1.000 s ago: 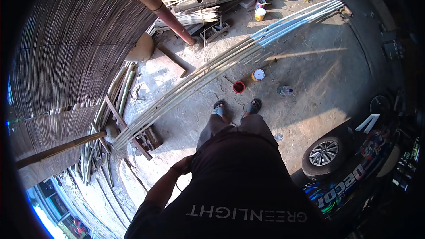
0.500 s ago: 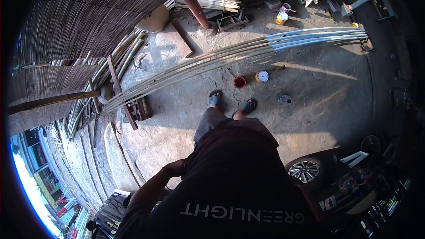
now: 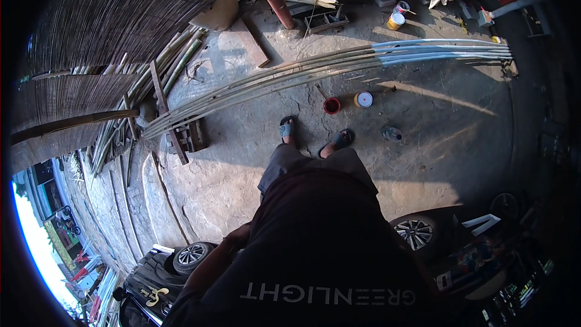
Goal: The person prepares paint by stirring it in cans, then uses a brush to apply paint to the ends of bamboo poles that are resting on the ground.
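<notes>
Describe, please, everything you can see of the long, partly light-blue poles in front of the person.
The slender poles, bamboo by their look, lie side by side, slanting across the view beyond the sandals. Their right portion is coated light blue; the rest is bare, pale tan. Near the left end they lie across a brown wooden board; what supports the right end is unclear.

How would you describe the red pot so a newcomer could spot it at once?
Find the long poles crossing the floor. Between them and the person's feet, a red pot stands beside a yellow can. It is the left one, dark inside rather than white-topped.
</notes>
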`<control>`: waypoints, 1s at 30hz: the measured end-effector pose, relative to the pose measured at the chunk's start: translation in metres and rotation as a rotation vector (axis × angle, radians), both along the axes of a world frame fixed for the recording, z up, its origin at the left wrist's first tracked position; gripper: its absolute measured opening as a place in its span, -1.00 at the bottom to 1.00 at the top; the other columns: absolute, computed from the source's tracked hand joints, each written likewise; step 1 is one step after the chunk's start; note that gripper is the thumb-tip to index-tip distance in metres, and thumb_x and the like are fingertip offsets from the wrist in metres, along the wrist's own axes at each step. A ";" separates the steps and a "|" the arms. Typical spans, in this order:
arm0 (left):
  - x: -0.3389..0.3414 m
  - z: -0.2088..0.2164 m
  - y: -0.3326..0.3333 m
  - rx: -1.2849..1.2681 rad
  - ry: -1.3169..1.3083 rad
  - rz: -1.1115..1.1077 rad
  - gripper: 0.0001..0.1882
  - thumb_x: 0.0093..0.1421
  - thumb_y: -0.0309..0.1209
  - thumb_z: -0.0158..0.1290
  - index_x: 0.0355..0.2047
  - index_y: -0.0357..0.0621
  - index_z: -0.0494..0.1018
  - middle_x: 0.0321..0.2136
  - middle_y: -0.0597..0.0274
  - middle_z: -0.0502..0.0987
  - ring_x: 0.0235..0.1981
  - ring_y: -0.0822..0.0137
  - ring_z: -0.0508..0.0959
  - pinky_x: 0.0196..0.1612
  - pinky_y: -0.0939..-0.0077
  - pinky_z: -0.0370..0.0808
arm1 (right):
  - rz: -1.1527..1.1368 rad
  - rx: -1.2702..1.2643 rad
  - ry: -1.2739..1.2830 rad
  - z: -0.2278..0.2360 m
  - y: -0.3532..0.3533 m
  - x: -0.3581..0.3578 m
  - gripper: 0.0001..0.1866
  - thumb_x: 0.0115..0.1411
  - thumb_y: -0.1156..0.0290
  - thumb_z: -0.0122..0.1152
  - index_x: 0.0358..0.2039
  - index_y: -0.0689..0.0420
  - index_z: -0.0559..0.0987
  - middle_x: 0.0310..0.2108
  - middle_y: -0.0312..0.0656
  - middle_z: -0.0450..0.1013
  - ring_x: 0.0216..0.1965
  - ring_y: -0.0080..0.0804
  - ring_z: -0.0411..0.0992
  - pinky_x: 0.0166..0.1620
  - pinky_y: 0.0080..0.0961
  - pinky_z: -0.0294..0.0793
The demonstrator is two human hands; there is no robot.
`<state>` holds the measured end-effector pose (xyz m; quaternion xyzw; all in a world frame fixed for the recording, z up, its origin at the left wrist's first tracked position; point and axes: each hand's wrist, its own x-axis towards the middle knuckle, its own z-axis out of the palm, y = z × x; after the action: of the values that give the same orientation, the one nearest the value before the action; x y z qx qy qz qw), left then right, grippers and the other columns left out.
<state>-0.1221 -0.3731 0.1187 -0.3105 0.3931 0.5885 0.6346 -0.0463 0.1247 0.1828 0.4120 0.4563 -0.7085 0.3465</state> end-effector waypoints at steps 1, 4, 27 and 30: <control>-0.003 -0.002 -0.006 0.006 0.007 -0.001 -0.44 0.31 -0.11 -0.21 0.20 -0.19 0.13 0.11 0.06 0.30 0.09 0.25 0.36 0.10 0.33 0.34 | -0.012 0.008 0.005 0.002 -0.004 -0.005 -0.69 0.11 0.38 0.20 -0.13 0.20 0.53 -0.30 -0.29 0.50 -0.28 -0.53 0.43 -0.21 -0.52 0.40; -0.016 0.000 -0.026 0.023 0.004 -0.013 -0.45 0.31 -0.11 -0.22 0.20 -0.19 0.13 0.11 0.07 0.31 0.08 0.25 0.36 0.11 0.34 0.34 | -0.084 0.018 0.019 0.019 -0.022 -0.013 -0.69 0.11 0.38 0.20 -0.12 0.20 0.52 -0.30 -0.29 0.50 -0.28 -0.53 0.43 -0.21 -0.53 0.40; -0.093 0.033 -0.074 0.033 -0.029 -0.110 -0.49 0.34 -0.14 -0.26 0.18 -0.19 0.16 0.08 0.10 0.33 0.06 0.27 0.36 0.11 0.35 0.33 | 1.553 0.536 0.439 -0.080 -0.032 -0.213 -0.82 -0.19 0.35 0.19 -0.52 0.11 0.61 -0.45 -0.05 0.52 -0.38 -0.08 0.50 -0.31 -0.22 0.46; -0.065 0.032 -0.039 0.019 -0.026 -0.023 -0.49 0.34 -0.14 -0.26 0.17 -0.19 0.16 0.08 0.10 0.34 0.06 0.27 0.36 0.11 0.35 0.32 | 1.440 0.500 0.754 -0.063 -0.017 -0.253 -0.82 -0.15 0.37 0.17 -0.48 0.09 0.61 -0.41 -0.07 0.53 -0.34 -0.09 0.51 -0.27 -0.25 0.48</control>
<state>-0.1866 -0.4118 0.1509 -0.3074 0.3828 0.5807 0.6494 -0.2994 0.1075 0.1197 -0.1780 0.8353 -0.2833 0.4363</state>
